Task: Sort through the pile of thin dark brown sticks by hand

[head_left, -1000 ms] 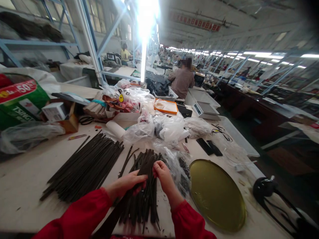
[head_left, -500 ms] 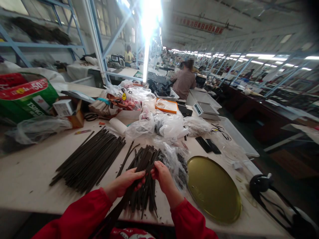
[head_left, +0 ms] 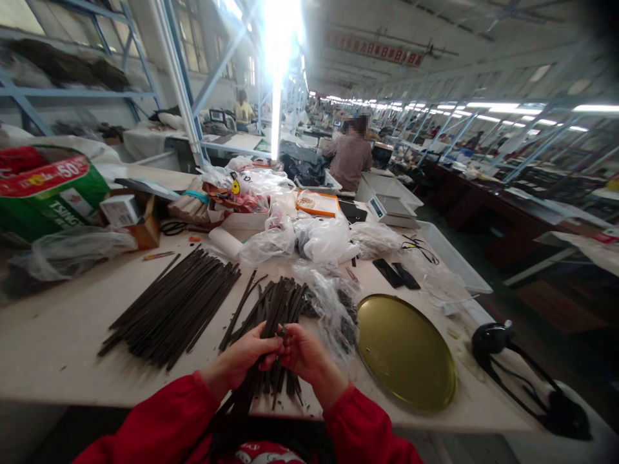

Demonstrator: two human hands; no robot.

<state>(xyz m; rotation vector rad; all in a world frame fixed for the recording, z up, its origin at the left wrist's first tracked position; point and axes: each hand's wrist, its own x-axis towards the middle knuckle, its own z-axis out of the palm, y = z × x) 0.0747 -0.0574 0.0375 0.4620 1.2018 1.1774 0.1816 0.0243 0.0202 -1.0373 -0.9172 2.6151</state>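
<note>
My left hand [head_left: 249,356] is closed round a bundle of dark strips [head_left: 276,308], whose lower ends hang toward my lap. Close against it, my right hand [head_left: 302,353] is pinched at the side of the bundle, with something small and dark at its fingertips that I cannot make out. Under both hands lies a loose pile of dark strips [head_left: 293,380] on the table. A larger pile of dark strips [head_left: 176,309] is spread to the left.
On the table [head_left: 62,361] a round gold tray [head_left: 406,351] lies right of my hands, with a black headset-like object [head_left: 493,338] beyond it. Plastic bags [head_left: 324,238] and an orange box [head_left: 318,203] are ahead. A person [head_left: 349,154] sits further off.
My right hand has moved left and down, up against my left hand, and something small now shows at its fingertips. The view has shifted slightly.
</note>
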